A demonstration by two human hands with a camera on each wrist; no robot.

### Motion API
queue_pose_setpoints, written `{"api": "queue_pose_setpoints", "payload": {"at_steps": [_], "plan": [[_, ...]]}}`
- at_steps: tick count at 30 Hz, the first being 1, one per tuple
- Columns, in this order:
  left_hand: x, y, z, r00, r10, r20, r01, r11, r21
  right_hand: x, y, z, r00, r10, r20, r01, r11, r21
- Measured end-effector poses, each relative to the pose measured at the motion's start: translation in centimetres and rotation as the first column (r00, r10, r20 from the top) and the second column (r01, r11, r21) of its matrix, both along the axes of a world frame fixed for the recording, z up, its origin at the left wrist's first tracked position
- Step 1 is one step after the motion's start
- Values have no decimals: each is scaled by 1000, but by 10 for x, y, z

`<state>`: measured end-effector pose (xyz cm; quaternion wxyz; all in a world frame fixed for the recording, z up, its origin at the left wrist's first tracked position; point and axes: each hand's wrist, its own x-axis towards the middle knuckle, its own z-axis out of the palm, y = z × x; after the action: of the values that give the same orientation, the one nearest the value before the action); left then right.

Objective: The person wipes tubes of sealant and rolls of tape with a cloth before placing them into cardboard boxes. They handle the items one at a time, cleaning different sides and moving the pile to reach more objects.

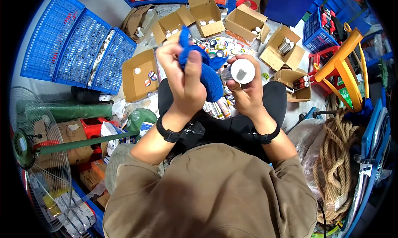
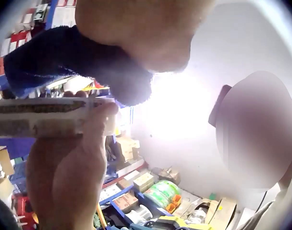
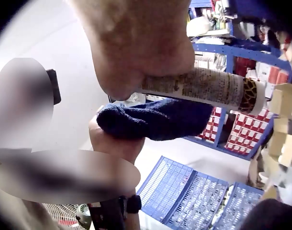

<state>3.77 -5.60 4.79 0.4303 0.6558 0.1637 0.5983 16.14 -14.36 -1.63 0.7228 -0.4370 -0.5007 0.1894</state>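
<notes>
My left hand (image 1: 184, 78) grips a blue cloth (image 1: 212, 84), its folds hanging between the two hands. My right hand (image 1: 248, 93) holds a tube (image 1: 243, 71) whose round white end faces the head camera. In the left wrist view the tube (image 2: 50, 117) lies sideways across the fingers of my right hand (image 2: 67, 177), with the cloth (image 2: 55, 57) just above it. The right wrist view shows printed text on the tube (image 3: 198, 86) and a dark patterned band near its end; the cloth (image 3: 155, 120) is close below it.
Open cardboard boxes (image 1: 139, 89) stand in an arc around a floor pile of tubes and round items. Blue crates (image 1: 74, 43) are at the left, above a fan (image 1: 41, 155). Coiled rope (image 1: 336, 167) and a yellow frame (image 1: 346, 72) are at the right.
</notes>
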Motion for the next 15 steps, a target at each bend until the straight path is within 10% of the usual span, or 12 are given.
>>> {"api": "queue_pose_setpoints", "payload": {"at_steps": [8,10,15], "plan": [[-1,9,19,919,50,-392,203,791,577,3,-11,19,998,19,63,-17,999,-32],[-6,15,21,909,36,-416,242,766,596,6,-16,29,933,-47,358,67,997,-46],[-9,3,6,899,-46,-435,246,876,416,6,-10,30,889,-126,440,170,983,-62]]}}
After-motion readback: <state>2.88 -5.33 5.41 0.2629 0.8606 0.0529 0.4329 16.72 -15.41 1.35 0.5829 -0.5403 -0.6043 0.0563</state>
